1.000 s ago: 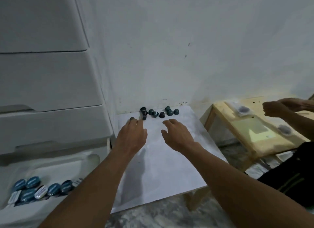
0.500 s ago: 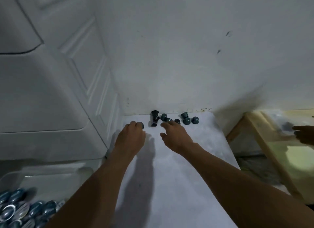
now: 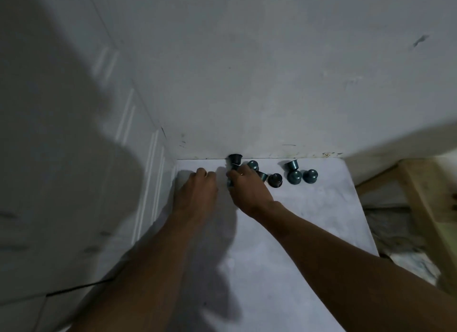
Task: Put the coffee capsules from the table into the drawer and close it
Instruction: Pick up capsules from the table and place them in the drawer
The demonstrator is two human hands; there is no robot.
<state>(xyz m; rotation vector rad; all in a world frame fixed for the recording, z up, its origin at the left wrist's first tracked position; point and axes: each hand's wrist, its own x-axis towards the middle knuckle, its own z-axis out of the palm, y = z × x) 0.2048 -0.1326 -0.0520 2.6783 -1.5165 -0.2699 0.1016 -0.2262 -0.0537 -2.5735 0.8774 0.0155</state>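
Several teal and dark coffee capsules (image 3: 294,177) lie in a loose row at the far edge of the white table (image 3: 309,233), against the wall. A dark capsule (image 3: 235,159) stands at the wall just beyond my fingers. My right hand (image 3: 247,190) is at the row's left end, its fingers closed on a teal capsule (image 3: 229,182) that peeks out under the thumb. To its left, my left hand (image 3: 197,190) is curled into a fist on the table, and the capsule that lay at its fingertips is hidden. The open drawer is out of view.
The white drawer unit (image 3: 74,183) fills the left side, its side panel touching the table's left edge. A wooden table (image 3: 418,198) stands to the right, across a gap. The wall closes off the far side.
My view has moved closer and tilted up, so the open drawer has left the frame. My right hand has reached the row and closed on a capsule. My left hand has curled over the capsule by its fingertips.
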